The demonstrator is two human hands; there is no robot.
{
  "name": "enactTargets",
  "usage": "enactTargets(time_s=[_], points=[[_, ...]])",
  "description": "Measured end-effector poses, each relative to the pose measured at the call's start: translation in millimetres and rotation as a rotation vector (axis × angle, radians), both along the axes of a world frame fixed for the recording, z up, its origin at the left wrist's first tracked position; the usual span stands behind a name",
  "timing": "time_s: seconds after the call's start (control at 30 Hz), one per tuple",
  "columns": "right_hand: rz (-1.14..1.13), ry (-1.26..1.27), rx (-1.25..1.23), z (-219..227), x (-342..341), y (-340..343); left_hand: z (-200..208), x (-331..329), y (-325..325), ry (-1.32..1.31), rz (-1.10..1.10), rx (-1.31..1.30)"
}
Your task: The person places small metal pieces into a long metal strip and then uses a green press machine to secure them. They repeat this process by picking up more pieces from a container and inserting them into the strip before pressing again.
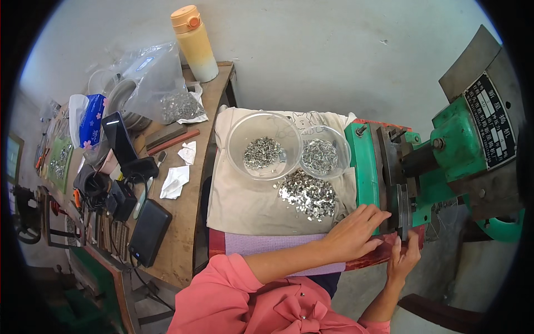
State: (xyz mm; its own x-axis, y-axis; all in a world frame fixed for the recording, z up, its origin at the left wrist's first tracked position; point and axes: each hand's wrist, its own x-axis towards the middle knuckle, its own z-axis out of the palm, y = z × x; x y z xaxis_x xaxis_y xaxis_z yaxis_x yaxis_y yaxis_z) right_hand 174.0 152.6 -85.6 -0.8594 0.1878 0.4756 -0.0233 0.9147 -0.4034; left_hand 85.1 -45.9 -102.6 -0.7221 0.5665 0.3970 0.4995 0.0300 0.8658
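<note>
At the right stands a green bench press [461, 131] with a dark metal die [390, 167]. My left hand [359, 232] reaches to the die's near left side, fingers stretched and thumb apart, with nothing visible between them. Below it, my right hand [403, 260] has thumb and forefinger around the near end of an upright grey metal bar [404, 211] on the press. Left of my hands, a heap of small shiny metal pieces [308, 195] lies on a beige cloth [245, 209]. Behind the heap, a large clear tub [229, 146] and a smaller clear tub [346, 146] hold small metal parts.
A wooden table [177, 217] at left bears a black power bank [150, 232], a phone [119, 136], paper scraps [175, 181], a plastic bag [158, 67] and a yellow bottle [197, 47]. A purple mat [256, 247] lies along the near edge. A pale wall [334, 55] stands behind.
</note>
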Motion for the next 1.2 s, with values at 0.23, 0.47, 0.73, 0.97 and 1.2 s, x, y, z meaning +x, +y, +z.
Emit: enactTargets(time_s=[0.23, 0.47, 0.73, 0.97, 1.2], points=[[-0.088, 0.156, -0.068, -17.4, 24.7, -13.5, 4.9, 4.7, -5.6, -0.071, -0.067, 0.030], [-0.043, 0.230, -0.282, -12.9, 75.7, -36.4, 21.7, 1.1, -15.5, -0.462, -0.185, 0.195], [0.380, 0.011, -0.501, 14.3, -30.5, -77.5, 62.9, -53.3, -87.4, -0.639, -0.217, 0.015], [0.628, -0.237, -1.179, 60.7, -138.1, -152.0, 86.3, -88.9, -173.7, -0.374, 0.136, 0.065], [0.597, -0.194, -0.912, 66.5, -178.7, -182.5, 84.1, -105.4, -204.8, 0.097, 0.495, -0.200]])
